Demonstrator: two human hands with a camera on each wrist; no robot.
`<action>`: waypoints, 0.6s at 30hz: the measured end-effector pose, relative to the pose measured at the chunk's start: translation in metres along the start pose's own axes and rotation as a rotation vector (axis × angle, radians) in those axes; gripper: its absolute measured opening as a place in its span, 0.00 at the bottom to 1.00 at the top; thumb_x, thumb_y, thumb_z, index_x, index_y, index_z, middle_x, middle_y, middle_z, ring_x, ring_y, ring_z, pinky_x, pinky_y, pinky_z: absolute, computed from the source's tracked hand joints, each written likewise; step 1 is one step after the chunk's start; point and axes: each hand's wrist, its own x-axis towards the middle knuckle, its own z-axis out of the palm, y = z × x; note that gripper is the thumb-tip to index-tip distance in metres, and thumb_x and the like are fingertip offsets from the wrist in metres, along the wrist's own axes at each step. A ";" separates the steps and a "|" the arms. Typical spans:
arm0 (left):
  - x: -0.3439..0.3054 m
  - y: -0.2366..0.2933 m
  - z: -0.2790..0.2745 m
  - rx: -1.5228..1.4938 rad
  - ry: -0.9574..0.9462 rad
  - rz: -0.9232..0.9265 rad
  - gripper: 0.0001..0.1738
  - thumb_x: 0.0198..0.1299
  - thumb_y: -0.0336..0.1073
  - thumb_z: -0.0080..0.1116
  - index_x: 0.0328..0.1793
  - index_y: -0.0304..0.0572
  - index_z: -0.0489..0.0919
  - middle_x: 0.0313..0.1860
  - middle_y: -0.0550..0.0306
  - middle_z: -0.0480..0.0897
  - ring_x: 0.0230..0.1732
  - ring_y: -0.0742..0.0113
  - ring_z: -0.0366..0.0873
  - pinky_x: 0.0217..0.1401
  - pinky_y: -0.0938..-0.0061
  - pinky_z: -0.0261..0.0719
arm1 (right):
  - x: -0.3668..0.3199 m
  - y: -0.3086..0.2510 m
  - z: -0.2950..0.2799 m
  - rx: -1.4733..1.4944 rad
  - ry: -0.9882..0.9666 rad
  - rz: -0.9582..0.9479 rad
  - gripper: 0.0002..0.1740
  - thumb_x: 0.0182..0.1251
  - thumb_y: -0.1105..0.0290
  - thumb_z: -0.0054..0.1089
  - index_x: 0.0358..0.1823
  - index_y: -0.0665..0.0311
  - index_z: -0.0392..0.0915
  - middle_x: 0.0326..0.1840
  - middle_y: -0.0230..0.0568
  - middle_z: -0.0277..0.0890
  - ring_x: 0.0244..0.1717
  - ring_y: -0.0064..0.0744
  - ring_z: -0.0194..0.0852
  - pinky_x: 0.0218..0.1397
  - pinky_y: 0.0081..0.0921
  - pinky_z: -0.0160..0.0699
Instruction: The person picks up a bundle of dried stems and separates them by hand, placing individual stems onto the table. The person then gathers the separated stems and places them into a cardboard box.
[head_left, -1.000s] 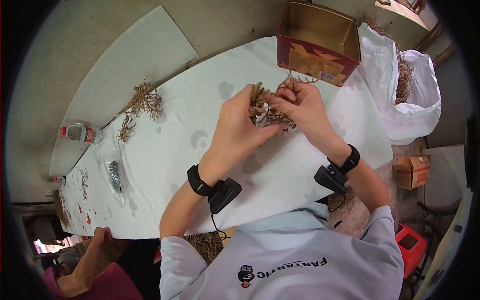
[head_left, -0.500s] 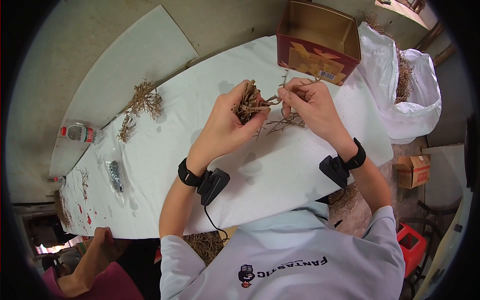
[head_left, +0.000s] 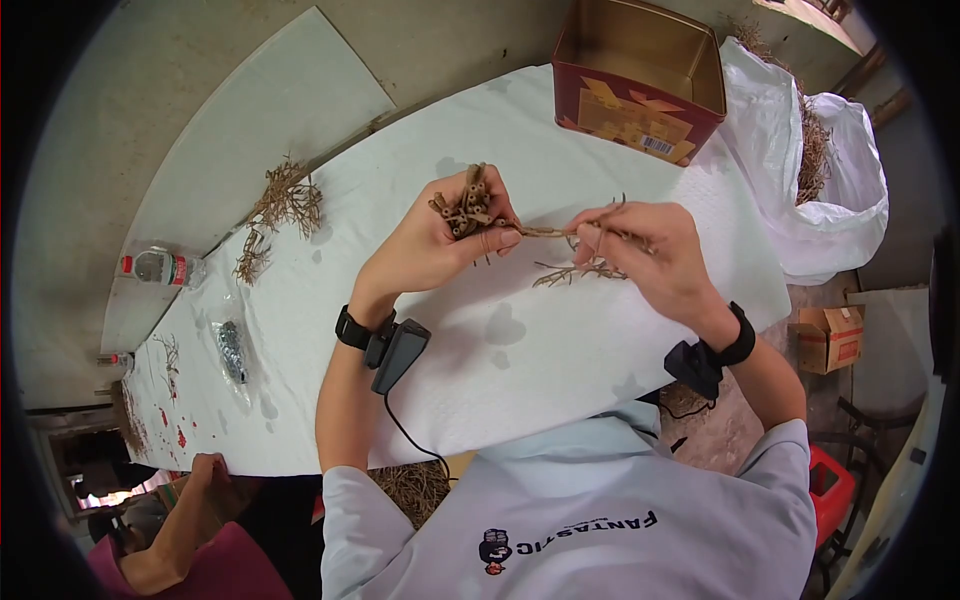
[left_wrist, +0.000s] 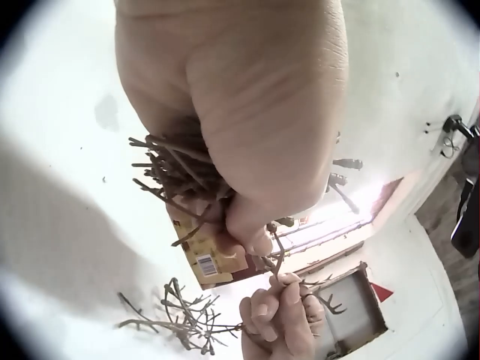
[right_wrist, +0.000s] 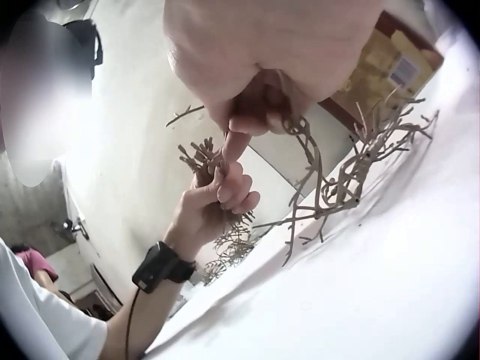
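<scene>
My left hand [head_left: 425,245] grips a bundle of dried brown twigs [head_left: 465,212], their cut ends facing up past the thumb. A single thin twig [head_left: 545,232] spans the gap from the left thumb and fingertips to the right hand. My right hand [head_left: 655,255] pinches that twig between thumb and fingers. From the right hand's palm a tangle of branched twigs [right_wrist: 345,180] hangs out over the white cloth; part of it shows as twigs [head_left: 580,272] below the fingers in the head view. The curled right fingers hide where those stems are held.
A red and gold tin box [head_left: 640,110] stands at the table's back edge. Right of it is a white sack [head_left: 840,235] of twigs. At left lie more twigs [head_left: 285,205], a bottle [head_left: 160,266] and a clear plastic packet [head_left: 230,350]. Another person [head_left: 190,545] sits at lower left.
Both hands have drawn apart, the left with its bundle moving left and the right moving right and slightly down. The bundle's cut ends now show, with a twig stretched between the hands.
</scene>
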 end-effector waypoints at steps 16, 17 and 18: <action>0.010 0.014 -0.021 0.625 0.001 0.138 0.14 0.51 0.15 0.50 0.45 0.29 0.71 0.27 0.42 0.76 0.29 0.49 0.70 0.37 0.70 0.74 | -0.026 -0.023 0.009 -0.664 0.120 -0.689 0.13 0.57 0.89 0.60 0.44 0.73 0.83 0.28 0.43 0.81 0.25 0.32 0.76 0.27 0.24 0.73; 0.012 -0.004 -0.058 0.779 0.154 0.168 0.13 0.52 0.15 0.50 0.45 0.29 0.71 0.26 0.44 0.75 0.28 0.53 0.69 0.36 0.70 0.73 | -0.028 -0.028 0.007 -0.676 0.106 -0.740 0.12 0.58 0.88 0.60 0.43 0.73 0.83 0.29 0.44 0.81 0.24 0.32 0.76 0.26 0.24 0.72; 0.003 -0.017 -0.086 0.928 0.313 0.187 0.13 0.54 0.16 0.51 0.46 0.29 0.71 0.25 0.46 0.74 0.28 0.56 0.68 0.35 0.70 0.72 | -0.030 -0.029 0.005 -0.671 0.087 -0.744 0.12 0.58 0.88 0.60 0.43 0.73 0.83 0.29 0.44 0.81 0.24 0.32 0.76 0.26 0.24 0.72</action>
